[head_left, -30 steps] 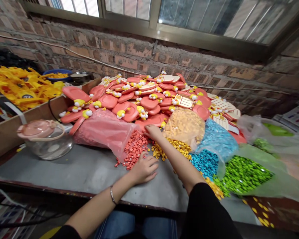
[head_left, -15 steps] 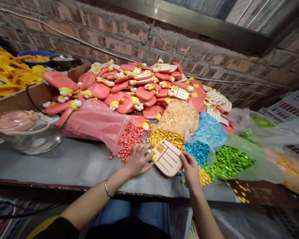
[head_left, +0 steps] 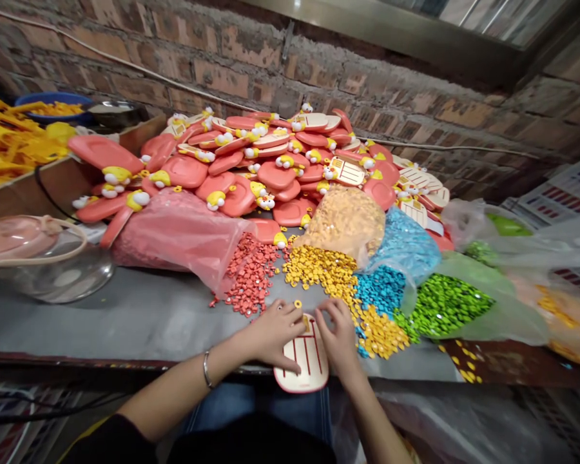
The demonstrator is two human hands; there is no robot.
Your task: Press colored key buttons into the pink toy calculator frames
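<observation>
Since the earlier frame, the pink toy plate point(head_left: 303, 361) has been drawn to the tabletop point(head_left: 140, 316) edge. It is gripped by left hand point(head_left: 273, 332) and right hand point(head_left: 338, 338) beside yellow beads point(head_left: 328, 270).

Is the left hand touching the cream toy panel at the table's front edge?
Touching. The head view shows the left hand with fingers laid over the left side of the cream toy panel, no gap visible.

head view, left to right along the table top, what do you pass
glass jar with pink lid → pink bag → red beads → yellow beads → blue beads → green beads; cream panel, held by left hand and right hand, overlaps, left out
</observation>
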